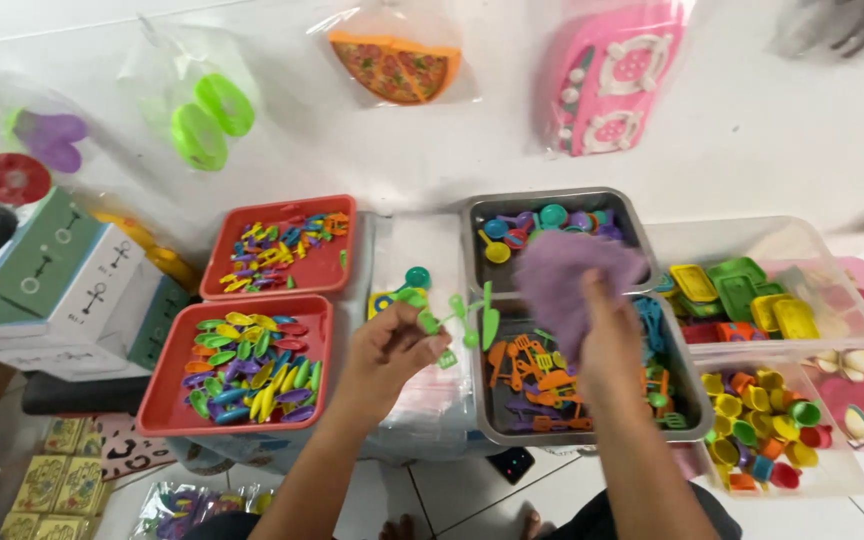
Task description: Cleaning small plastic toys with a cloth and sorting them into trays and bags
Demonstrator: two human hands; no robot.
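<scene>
While the left hand [384, 352] pinched a bunch of small green toy utensils [457, 318] between its fingers [430, 345], the right hand [607, 335] was clenched around a motion-blurred purple piece [562, 278], held just above the grey metal trays. Green utensils fanned out from the left fingertips: a spoon, a spatula, a fork-like piece, hovering over a stack of white packets [420, 260] between the red and grey trays. Lower grey tray [697, 425] sat under the right hand, filled with orange, purple and green toy tools. Upper grey tray [552, 197], just behind it, held round blue, teal and purple scoops. Left of the hands, two red trays: the near red tray [157, 420] with mixed-colour toy spoons, the far red tray [282, 205] with smaller mixed cutlery. Right side, a clear bin [842, 480] of little coloured cups, and behind it another clear bin [812, 240] with yellow and green toy pans. Far back on the white surface lay bagged toys: a toy pizza [395, 66], a pink toy stove [614, 75], green rings [210, 118]. Green-and-white boxes [62, 285] stood at far left.
</scene>
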